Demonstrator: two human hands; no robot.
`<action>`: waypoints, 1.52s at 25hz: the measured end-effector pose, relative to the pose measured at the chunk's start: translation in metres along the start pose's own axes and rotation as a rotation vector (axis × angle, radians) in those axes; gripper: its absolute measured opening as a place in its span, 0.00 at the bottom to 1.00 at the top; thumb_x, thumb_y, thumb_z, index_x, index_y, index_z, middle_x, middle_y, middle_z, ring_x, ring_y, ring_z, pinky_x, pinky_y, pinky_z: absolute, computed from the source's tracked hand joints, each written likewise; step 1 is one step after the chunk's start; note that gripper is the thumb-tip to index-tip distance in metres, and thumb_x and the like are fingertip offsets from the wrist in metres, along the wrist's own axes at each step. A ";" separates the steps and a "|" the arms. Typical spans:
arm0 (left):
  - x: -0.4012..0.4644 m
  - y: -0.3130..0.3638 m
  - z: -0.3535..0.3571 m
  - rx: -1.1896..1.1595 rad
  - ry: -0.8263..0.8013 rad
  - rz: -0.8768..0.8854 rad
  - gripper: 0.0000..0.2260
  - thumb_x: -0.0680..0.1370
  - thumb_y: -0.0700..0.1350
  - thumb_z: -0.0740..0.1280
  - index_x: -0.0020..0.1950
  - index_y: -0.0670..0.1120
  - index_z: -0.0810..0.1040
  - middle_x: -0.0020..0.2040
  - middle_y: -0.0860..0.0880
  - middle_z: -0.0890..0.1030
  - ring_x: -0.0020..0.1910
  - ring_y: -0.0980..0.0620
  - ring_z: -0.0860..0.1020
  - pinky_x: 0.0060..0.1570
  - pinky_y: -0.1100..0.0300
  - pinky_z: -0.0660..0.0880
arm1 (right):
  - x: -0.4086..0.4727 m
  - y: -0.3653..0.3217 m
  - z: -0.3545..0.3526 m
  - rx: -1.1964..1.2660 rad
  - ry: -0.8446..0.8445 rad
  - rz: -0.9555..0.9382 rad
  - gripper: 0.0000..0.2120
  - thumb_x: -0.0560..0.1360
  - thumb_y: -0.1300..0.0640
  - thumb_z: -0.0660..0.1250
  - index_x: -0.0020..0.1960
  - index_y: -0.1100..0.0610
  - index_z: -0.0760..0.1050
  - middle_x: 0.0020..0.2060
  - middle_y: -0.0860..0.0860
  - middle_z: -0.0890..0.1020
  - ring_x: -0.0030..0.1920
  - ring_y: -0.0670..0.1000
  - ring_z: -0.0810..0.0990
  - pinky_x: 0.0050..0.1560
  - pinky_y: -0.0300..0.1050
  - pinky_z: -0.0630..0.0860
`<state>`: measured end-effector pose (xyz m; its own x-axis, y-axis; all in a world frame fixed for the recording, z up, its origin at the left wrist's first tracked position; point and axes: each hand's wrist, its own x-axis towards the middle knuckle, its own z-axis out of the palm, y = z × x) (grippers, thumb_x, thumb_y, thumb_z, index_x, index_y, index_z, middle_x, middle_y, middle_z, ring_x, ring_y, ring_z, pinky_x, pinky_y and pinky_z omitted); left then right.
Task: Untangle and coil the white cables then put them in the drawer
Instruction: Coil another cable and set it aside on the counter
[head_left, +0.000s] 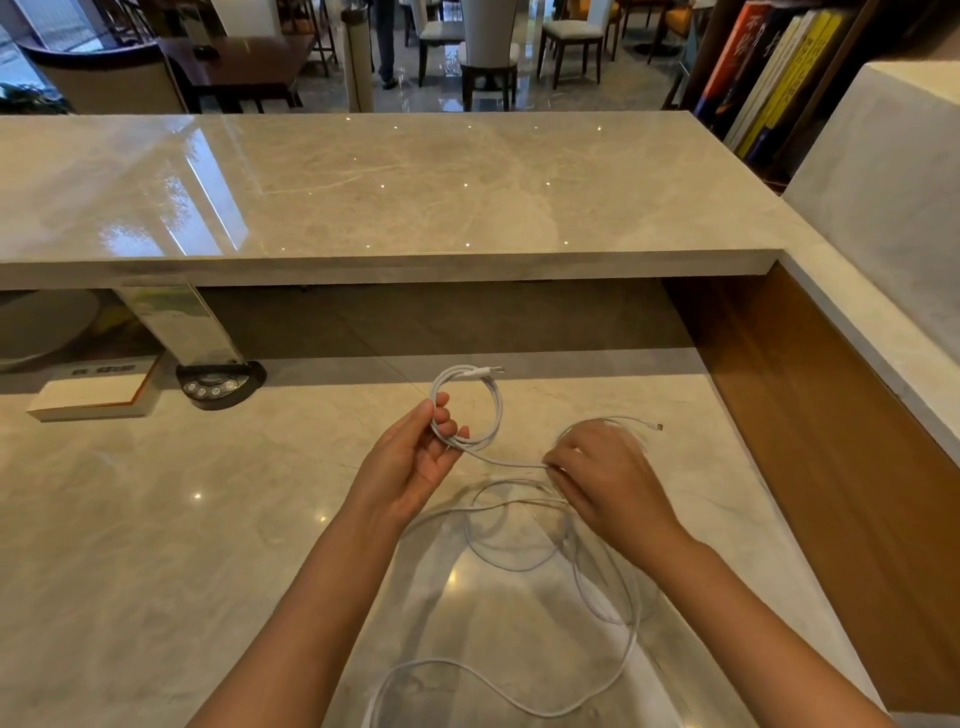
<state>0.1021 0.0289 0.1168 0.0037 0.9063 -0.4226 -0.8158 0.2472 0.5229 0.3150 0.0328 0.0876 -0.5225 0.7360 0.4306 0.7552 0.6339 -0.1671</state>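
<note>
White cables (545, 561): loose loops lie tangled on the glossy beige marble desk (156, 519) at lower centre of frame. The left hand (415, 457) grips a small round coil (475, 402) mid-frame. The right hand (602, 467), fingers curled, pinches the strand leading from it.
</note>
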 end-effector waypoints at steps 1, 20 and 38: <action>-0.001 -0.002 0.001 0.025 -0.009 -0.015 0.09 0.80 0.39 0.57 0.47 0.40 0.76 0.29 0.49 0.76 0.26 0.57 0.75 0.38 0.60 0.81 | 0.002 0.006 -0.003 -0.081 -0.049 0.068 0.01 0.71 0.60 0.69 0.42 0.55 0.79 0.37 0.52 0.79 0.39 0.55 0.76 0.38 0.46 0.72; -0.006 -0.023 0.010 0.091 -0.065 -0.131 0.11 0.80 0.39 0.55 0.44 0.40 0.75 0.27 0.50 0.74 0.24 0.58 0.71 0.35 0.63 0.79 | 0.017 -0.008 -0.004 1.201 -0.159 0.823 0.11 0.75 0.71 0.60 0.43 0.60 0.77 0.31 0.52 0.79 0.24 0.47 0.74 0.26 0.37 0.69; -0.005 -0.036 0.018 0.100 0.021 -0.122 0.08 0.79 0.35 0.58 0.44 0.37 0.76 0.26 0.48 0.73 0.23 0.57 0.71 0.35 0.61 0.80 | 0.012 -0.030 0.004 0.815 0.198 0.494 0.07 0.78 0.60 0.61 0.44 0.49 0.70 0.39 0.49 0.77 0.34 0.44 0.77 0.35 0.33 0.74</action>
<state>0.1421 0.0215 0.1134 0.0864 0.8606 -0.5019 -0.7485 0.3885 0.5374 0.2849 0.0238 0.0945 -0.0881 0.9570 0.2763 0.3263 0.2898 -0.8997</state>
